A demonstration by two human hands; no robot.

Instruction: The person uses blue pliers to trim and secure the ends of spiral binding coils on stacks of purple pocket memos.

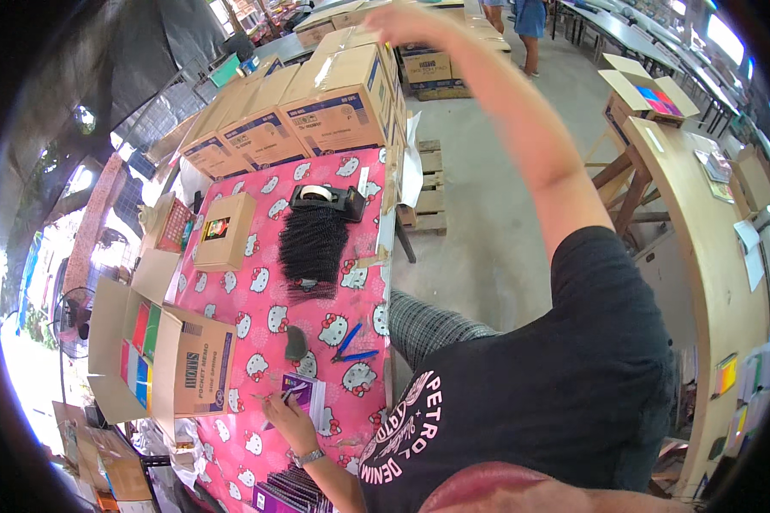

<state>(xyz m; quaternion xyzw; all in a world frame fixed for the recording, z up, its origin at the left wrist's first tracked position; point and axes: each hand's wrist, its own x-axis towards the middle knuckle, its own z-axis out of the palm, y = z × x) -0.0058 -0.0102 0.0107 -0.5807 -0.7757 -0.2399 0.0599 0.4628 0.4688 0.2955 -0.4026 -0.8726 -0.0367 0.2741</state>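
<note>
Near the front of the pink, cat-patterned tablecloth [252, 368], my left hand [289, 421], with a watch at its wrist, bends its fingers over a small purple notebook [316, 402]. A thin dark item shows at the fingertips, too small to name. My right arm stretches far forward, and my right hand [406, 26] is a blur above the stacked cartons [338, 98]; its fingers cannot be made out. Farther up the table lie a heap of black binding coils [312, 248], a tape dispenser [329, 201], a dark grey stone-like lump [296, 344] and a blue-handled tool [351, 349].
An open carton [201, 363] with coloured packs stands at the left. Beyond it are a small brown box [225, 231] and a pink basket [175, 224]. Purple notebooks [291, 492] are stacked at the near edge. A wooden table [701, 256] stands at the right, and people are farther off.
</note>
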